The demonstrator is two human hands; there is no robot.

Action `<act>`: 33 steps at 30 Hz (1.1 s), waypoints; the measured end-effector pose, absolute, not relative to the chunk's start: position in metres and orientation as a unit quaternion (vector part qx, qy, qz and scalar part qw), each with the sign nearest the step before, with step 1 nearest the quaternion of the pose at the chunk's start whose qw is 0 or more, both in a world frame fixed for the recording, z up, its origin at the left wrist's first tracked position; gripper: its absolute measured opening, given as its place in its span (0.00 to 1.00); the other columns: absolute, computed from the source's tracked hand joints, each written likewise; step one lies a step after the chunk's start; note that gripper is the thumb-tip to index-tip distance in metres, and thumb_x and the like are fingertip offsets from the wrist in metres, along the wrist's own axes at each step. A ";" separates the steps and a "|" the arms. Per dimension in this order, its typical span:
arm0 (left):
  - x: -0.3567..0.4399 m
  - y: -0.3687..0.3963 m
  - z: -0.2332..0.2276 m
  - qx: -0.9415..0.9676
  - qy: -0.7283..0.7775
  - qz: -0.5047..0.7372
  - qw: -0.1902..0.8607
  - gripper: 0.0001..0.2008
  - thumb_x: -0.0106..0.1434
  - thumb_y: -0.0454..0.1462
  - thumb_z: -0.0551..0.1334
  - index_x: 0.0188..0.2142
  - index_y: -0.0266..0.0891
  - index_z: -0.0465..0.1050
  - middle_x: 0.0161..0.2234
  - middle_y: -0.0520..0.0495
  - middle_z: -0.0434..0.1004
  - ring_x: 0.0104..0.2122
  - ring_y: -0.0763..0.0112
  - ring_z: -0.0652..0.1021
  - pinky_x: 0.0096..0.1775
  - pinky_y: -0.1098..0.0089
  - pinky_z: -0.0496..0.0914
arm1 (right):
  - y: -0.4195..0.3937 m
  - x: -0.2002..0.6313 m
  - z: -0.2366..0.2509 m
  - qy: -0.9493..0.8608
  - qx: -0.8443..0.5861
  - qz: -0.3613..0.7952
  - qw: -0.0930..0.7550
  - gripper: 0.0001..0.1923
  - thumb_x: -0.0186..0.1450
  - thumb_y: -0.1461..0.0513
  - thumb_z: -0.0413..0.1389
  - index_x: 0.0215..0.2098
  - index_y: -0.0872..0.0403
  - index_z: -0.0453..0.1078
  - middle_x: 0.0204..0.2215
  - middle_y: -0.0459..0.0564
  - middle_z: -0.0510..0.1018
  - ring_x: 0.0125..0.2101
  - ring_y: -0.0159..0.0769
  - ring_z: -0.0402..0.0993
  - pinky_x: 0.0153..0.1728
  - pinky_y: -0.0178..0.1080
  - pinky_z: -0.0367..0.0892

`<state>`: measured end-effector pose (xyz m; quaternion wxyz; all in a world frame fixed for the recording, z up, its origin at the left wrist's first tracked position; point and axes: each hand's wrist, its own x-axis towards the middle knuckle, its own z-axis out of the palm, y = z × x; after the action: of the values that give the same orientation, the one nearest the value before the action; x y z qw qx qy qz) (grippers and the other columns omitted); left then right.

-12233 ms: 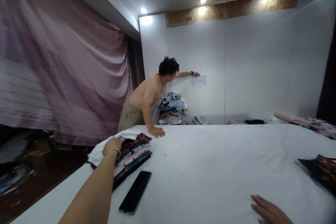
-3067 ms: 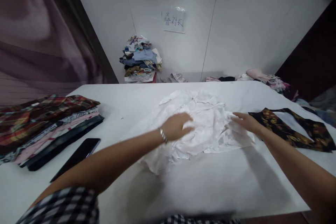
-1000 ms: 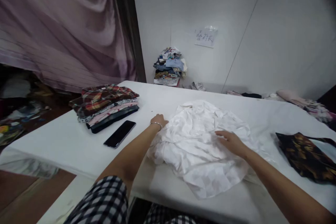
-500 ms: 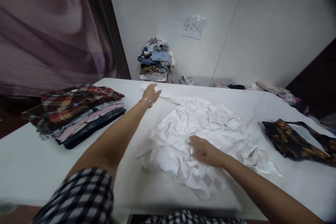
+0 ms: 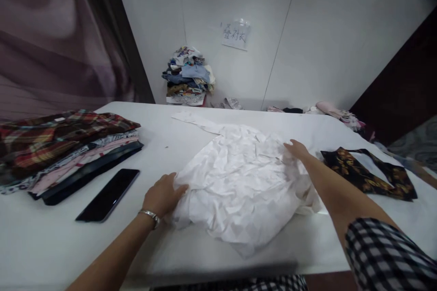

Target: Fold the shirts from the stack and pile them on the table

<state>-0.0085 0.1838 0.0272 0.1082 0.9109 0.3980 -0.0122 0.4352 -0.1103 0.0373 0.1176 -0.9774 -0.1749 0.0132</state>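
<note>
Your left hand (image 5: 163, 196) rests at the near-left edge of the crumpled white shirt (image 5: 239, 182), fingers (image 5: 177, 188) curled against the cloth; whether they pinch a fold or merely press it cannot be told from this view. A metal watch or bracelet (image 5: 149, 215) sits on that wrist. Your right hand (image 5: 297, 149) lies flat on the far-right part of the shirt, fingers extended and spread, gripping nothing.

The shirt lies in a heap at the middle of the counter (image 5: 41, 245), closer to the near edge than the far one. One sleeve (image 5: 198, 121) runs out from the heap toward the far edge, lying flat.

Toward the left edge of the counter stands a stack of folded garments (image 5: 64, 150), a red plaid piece on top. A black phone (image 5: 108, 194) lies face up just beside the stack, on its near side, between the stack and your left hand. Near the right edge lies a dark patterned garment (image 5: 368, 173), apart from the shirt.

Beyond the far edge, a pile of mixed clothing (image 5: 189, 75) stands against the white wall, under a paper sign (image 5: 235, 34) with handwritten characters. More loose clothes (image 5: 334, 111) lie along the base of the wall to the right.
</note>
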 end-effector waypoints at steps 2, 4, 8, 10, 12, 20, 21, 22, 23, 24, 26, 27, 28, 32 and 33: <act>0.000 0.174 0.029 0.908 0.401 -0.041 0.115 0.21 0.63 0.47 0.50 0.47 0.38 0.71 0.45 0.39 0.77 0.43 0.55 0.77 0.40 0.62 0.68 | -0.098 0.444 0.027 -0.153 -0.982 0.027 0.109 0.31 0.63 0.50 0.53 0.58 0.60 0.64 0.49 0.64 0.73 0.49 0.52 0.71 0.45 0.47 0.67; 0.013 0.174 0.032 0.913 0.389 -0.057 0.108 0.16 0.64 0.43 0.49 0.40 0.41 0.73 0.40 0.42 0.79 0.40 0.57 0.78 0.38 0.64 0.67 | -0.090 0.450 0.018 -0.153 -0.982 0.030 0.105 0.29 0.61 0.50 0.56 0.56 0.57 0.66 0.49 0.63 0.73 0.50 0.52 0.70 0.45 0.47 0.66; 0.063 0.217 0.048 0.921 0.382 -0.075 0.030 0.16 0.64 0.39 0.48 0.39 0.39 0.73 0.43 0.38 0.78 0.42 0.54 0.77 0.38 0.62 0.67 | -0.089 0.465 0.010 -0.156 -0.980 0.018 0.120 0.16 0.61 0.62 0.53 0.48 0.53 0.72 0.47 0.58 0.75 0.49 0.47 0.70 0.46 0.42 0.65; 0.100 0.250 0.062 0.922 0.384 -0.050 -0.013 0.16 0.62 0.35 0.49 0.43 0.37 0.73 0.47 0.35 0.75 0.46 0.53 0.76 0.41 0.60 0.67 | -0.098 0.472 0.012 -0.124 -0.983 0.009 0.134 0.16 0.62 0.64 0.50 0.47 0.54 0.72 0.46 0.58 0.75 0.48 0.46 0.71 0.45 0.42 0.66; 0.140 0.277 0.079 0.905 0.423 0.002 -0.040 0.17 0.62 0.34 0.51 0.47 0.36 0.72 0.49 0.32 0.74 0.48 0.51 0.74 0.45 0.56 0.65 | -0.111 0.478 0.016 -0.095 -0.984 0.003 0.152 0.18 0.64 0.62 0.49 0.50 0.56 0.71 0.45 0.59 0.76 0.47 0.46 0.72 0.43 0.42 0.67; 0.182 0.233 0.089 0.958 0.246 0.142 0.035 0.17 0.64 0.41 0.54 0.48 0.36 0.71 0.50 0.40 0.72 0.51 0.56 0.70 0.51 0.60 0.63 | -0.209 0.419 0.022 -0.161 -0.926 0.007 0.340 0.26 0.62 0.50 0.53 0.53 0.57 0.69 0.42 0.55 0.78 0.41 0.43 0.74 0.45 0.43 0.68; 0.167 0.220 0.085 0.965 0.218 0.135 0.048 0.16 0.64 0.44 0.54 0.44 0.37 0.72 0.46 0.41 0.74 0.47 0.57 0.72 0.49 0.61 0.65 | -0.224 0.398 0.021 -0.189 -0.910 0.037 0.366 0.28 0.62 0.49 0.53 0.54 0.56 0.68 0.40 0.54 0.79 0.40 0.43 0.75 0.44 0.44 0.69; 0.148 0.207 0.081 0.970 0.201 0.125 0.063 0.17 0.64 0.46 0.54 0.41 0.38 0.73 0.42 0.42 0.75 0.43 0.59 0.73 0.45 0.62 0.66 | -0.238 0.374 0.019 -0.205 -0.898 0.078 0.381 0.31 0.62 0.47 0.53 0.57 0.55 0.65 0.38 0.53 0.79 0.38 0.43 0.75 0.43 0.45 0.70; 0.129 0.195 0.076 0.970 0.199 0.113 0.079 0.18 0.64 0.49 0.54 0.38 0.39 0.72 0.39 0.43 0.76 0.38 0.61 0.74 0.41 0.64 0.67 | -0.250 0.350 0.018 -0.210 -0.891 0.123 0.384 0.33 0.61 0.46 0.53 0.60 0.53 0.62 0.38 0.52 0.79 0.37 0.43 0.75 0.42 0.45 0.70; 0.109 0.185 0.072 0.968 0.207 0.104 0.092 0.18 0.62 0.51 0.55 0.37 0.39 0.72 0.37 0.45 0.75 0.35 0.63 0.74 0.38 0.65 0.68 | -0.260 0.326 0.017 -0.206 -0.888 0.153 0.380 0.35 0.60 0.46 0.54 0.62 0.52 0.60 0.40 0.52 0.78 0.38 0.43 0.75 0.42 0.45 0.71; 0.075 0.167 0.060 0.964 0.224 0.098 0.105 0.20 0.59 0.54 0.58 0.38 0.40 0.71 0.37 0.45 0.75 0.35 0.63 0.74 0.36 0.66 0.68 | -0.271 0.287 0.014 -0.209 -0.892 0.172 0.361 0.39 0.58 0.46 0.57 0.64 0.47 0.56 0.47 0.53 0.76 0.39 0.44 0.75 0.42 0.46 0.71; 0.063 0.159 0.054 0.965 0.222 0.092 0.105 0.21 0.58 0.54 0.60 0.40 0.40 0.71 0.39 0.45 0.75 0.37 0.63 0.74 0.37 0.66 0.68 | -0.272 0.272 0.012 -0.219 -0.892 0.170 0.356 0.40 0.57 0.46 0.59 0.65 0.46 0.55 0.50 0.53 0.74 0.42 0.45 0.75 0.44 0.46 0.71; 0.055 0.153 0.047 0.968 0.214 0.084 0.103 0.21 0.57 0.53 0.61 0.42 0.40 0.70 0.41 0.44 0.74 0.39 0.61 0.74 0.39 0.65 0.68 | -0.271 0.262 0.010 -0.233 -0.890 0.163 0.356 0.41 0.56 0.47 0.60 0.65 0.46 0.55 0.52 0.53 0.73 0.45 0.46 0.73 0.47 0.47 0.69; 0.056 0.142 0.024 0.972 0.217 0.047 0.077 0.18 0.60 0.46 0.59 0.46 0.40 0.70 0.46 0.42 0.73 0.46 0.59 0.73 0.45 0.63 0.67 | -0.251 0.251 0.005 -0.253 -0.868 0.124 0.410 0.35 0.57 0.49 0.59 0.60 0.49 0.63 0.51 0.52 0.73 0.50 0.48 0.70 0.50 0.47 0.67; 0.060 0.144 0.022 0.970 0.230 0.041 0.071 0.15 0.62 0.44 0.57 0.45 0.40 0.71 0.45 0.42 0.73 0.46 0.59 0.73 0.45 0.64 0.67 | -0.246 0.253 0.008 -0.240 -0.857 0.123 0.439 0.33 0.57 0.49 0.58 0.58 0.50 0.65 0.48 0.52 0.75 0.46 0.47 0.72 0.46 0.46 0.69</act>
<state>0.0604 0.1436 0.0219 0.0709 0.9696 0.2305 0.0409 0.2531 -0.2464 0.0078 0.4389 -0.8571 -0.2400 0.1231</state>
